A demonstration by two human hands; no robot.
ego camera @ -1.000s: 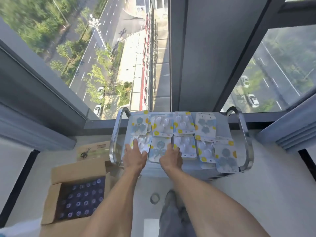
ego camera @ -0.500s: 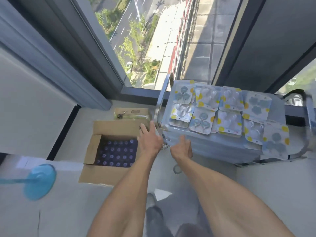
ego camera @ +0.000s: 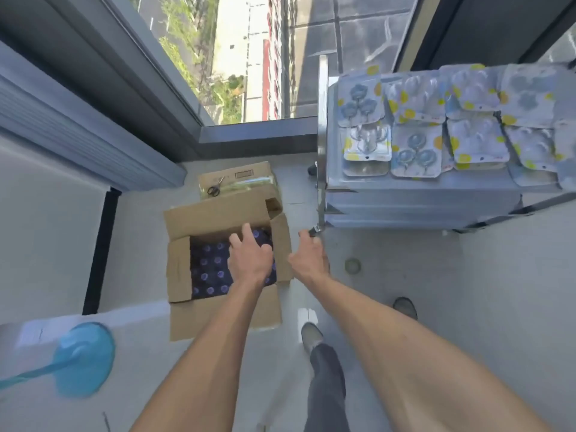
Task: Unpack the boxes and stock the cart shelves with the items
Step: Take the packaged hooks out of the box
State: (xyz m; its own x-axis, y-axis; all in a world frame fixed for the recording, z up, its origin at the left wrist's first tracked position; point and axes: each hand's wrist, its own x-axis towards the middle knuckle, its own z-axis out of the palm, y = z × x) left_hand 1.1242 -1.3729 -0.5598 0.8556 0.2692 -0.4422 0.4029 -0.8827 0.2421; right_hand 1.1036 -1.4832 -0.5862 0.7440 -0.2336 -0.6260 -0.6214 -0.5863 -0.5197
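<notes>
My cart's top shelf is covered with hook packs; left hand, fingers spread, reaches the bottle-filled box; right hand loosely curled, empty.

An open cardboard box full of dark bottles was seen on the floor. The left hand was held over the bottles with fingers spread. The right hand was held beside the box, near the cart. Packs were laid on the top shelf.
</notes>
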